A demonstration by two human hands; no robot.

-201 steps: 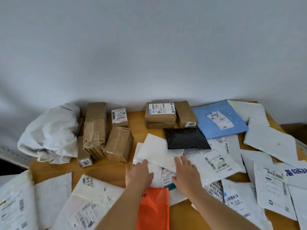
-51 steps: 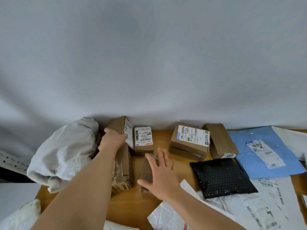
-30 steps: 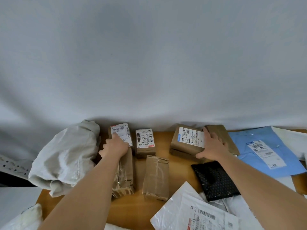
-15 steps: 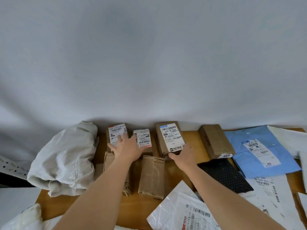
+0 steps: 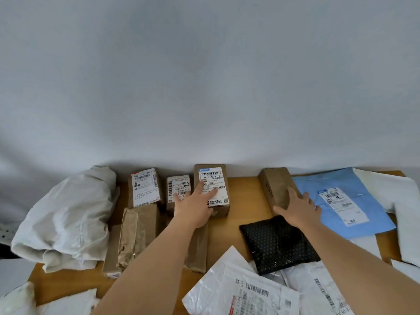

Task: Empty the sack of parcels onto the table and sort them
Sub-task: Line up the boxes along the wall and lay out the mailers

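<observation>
Left hand (image 5: 193, 206) spread flat, fingers on labelled cardboard box (image 5: 212, 189) right of crumpled white sack (image 5: 66, 217). Right hand (image 5: 296, 206) spread, resting on plain brown box (image 5: 276, 186) farther right.

I see two bare forearms coming up from the bottom edge, and neither one wears a sleeve, a cuff or a glove. My bare left hand (image 5: 193, 210) carries no ring, and no watch or band sits at its wrist. My bare right hand (image 5: 297, 209) is just as plain, with short, unpainted nails on its fingers (image 5: 293, 193). Both forearms look smooth and unmarked.
</observation>
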